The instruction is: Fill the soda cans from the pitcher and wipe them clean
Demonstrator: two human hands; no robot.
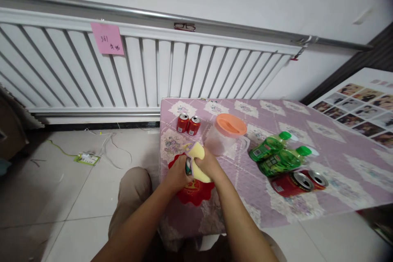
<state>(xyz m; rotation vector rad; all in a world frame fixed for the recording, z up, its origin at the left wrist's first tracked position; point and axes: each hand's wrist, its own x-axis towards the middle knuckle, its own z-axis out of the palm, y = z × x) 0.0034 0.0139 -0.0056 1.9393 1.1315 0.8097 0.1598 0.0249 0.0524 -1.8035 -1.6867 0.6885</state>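
In the head view my right hand [210,164] is closed on a yellow cloth [197,152] with a pale purple edge. The cloth is pressed against a small green, can-like object [188,166], mostly hidden between my hands. My left hand [177,175] has its fingers wrapped round that object from the left. Both hands are above a red scalloped mat [196,197] with a gold pattern, lying near the table's left edge. Just beyond them stand two small red cans [188,125], side by side.
A clear pitcher [215,140] with an orange lid stands right of my hands. Two green bottles [278,157] and two larger red cans [291,184] are farther right on the flowered tablecloth [245,184]. Behind is a white radiator [184,69]; a power strip [87,158] lies on the floor.
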